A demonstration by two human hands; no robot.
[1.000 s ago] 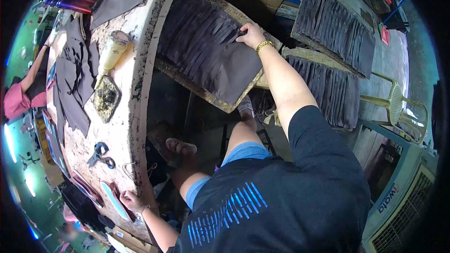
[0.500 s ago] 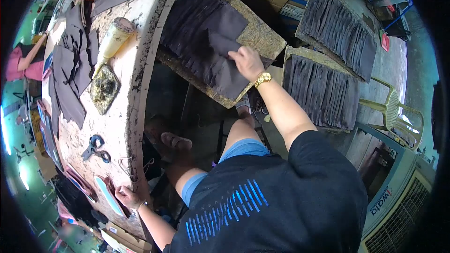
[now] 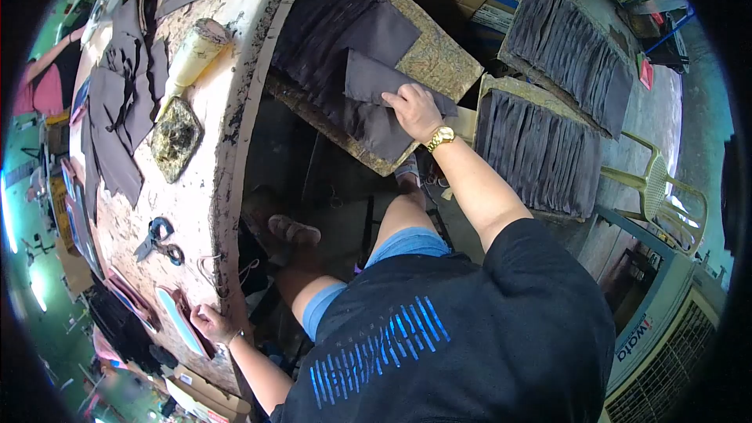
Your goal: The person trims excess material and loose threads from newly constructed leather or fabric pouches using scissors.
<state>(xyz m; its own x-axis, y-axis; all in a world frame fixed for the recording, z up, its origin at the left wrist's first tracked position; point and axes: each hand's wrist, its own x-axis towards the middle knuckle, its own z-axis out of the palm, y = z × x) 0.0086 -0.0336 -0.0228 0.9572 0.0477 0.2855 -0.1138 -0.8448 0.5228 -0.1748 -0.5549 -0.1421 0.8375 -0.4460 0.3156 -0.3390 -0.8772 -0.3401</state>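
Thumb and fingers of my right hand [image 3: 413, 112] pinch a dark grey material piece [image 3: 376, 82]. That piece is raised over a speckled board [image 3: 442, 59] carrying overlapping dark pieces [image 3: 317, 39]. At the table's near edge, my left hand [image 3: 213, 324] is closed, its fingers curled beside a light-blue piece with a dark edge [image 3: 178, 319]. What those fingers hold, if anything, is too small to tell. Dark-handled scissors [image 3: 159, 241] lie on the stained table [image 3: 196, 196], farther up from my left hand.
A cream bottle [image 3: 193, 55] and a crusted glue-stained pad [image 3: 176, 139] rest on the table near loose dark scraps [image 3: 117, 110]. Two more boards of dark strips [image 3: 564, 51] [image 3: 536, 149] stand at right, near a chair [image 3: 654, 180]. Another person's arm [image 3: 51, 59] shows far left.
The dark piece in my right hand has lifted and unfolded to the right, showing more of its surface. My left hand has barely moved.
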